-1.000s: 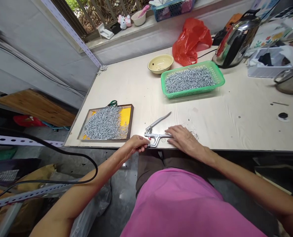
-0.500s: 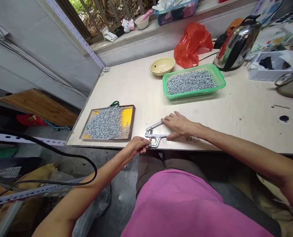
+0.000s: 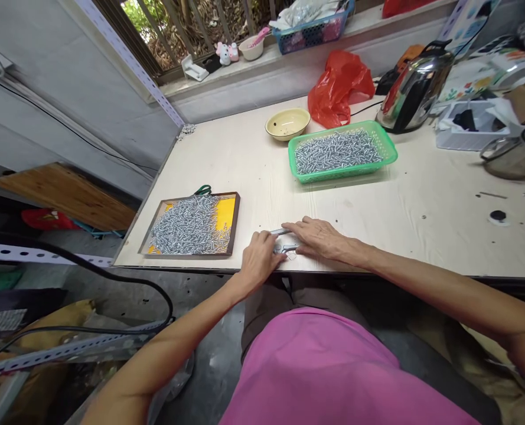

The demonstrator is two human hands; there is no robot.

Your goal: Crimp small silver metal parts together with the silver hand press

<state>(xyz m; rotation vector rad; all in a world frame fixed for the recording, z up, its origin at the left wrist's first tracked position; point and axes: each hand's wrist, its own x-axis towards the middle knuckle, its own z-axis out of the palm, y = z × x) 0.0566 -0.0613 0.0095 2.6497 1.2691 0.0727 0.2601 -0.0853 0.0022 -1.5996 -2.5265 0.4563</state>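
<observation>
A metal hand tool (image 3: pixel 285 241) with two grey arms lies near the table's front edge, between my hands. My left hand (image 3: pixel 258 254) is closed over the tool's left end and covers most of it. Around the tool's handles, at the right, rests my right hand (image 3: pixel 319 237), its fingers on the upper arm and its thumb by the lower one. Left of my hands sits a shallow tray (image 3: pixel 236 224) of small silvery metal pieces (image 3: pixel 185 224) on a yellow bottom. Beyond my right hand, a green basket (image 3: pixel 391 154) holds many similar pieces (image 3: pixel 337 152).
A cream bowl (image 3: pixel 287 123) and a red plastic bag (image 3: pixel 339 88) stand behind the green basket. An electric kettle (image 3: pixel 415 88), a white plastic box (image 3: pixel 470 133) and a glass pot (image 3: pixel 512 156) are at the right. Green-handled scissors (image 3: pixel 204 190) lie behind the tray.
My left hand has moved up from the tool's lower front onto its left end. The tool's arms look closer together. The whole view has shifted slightly.
</observation>
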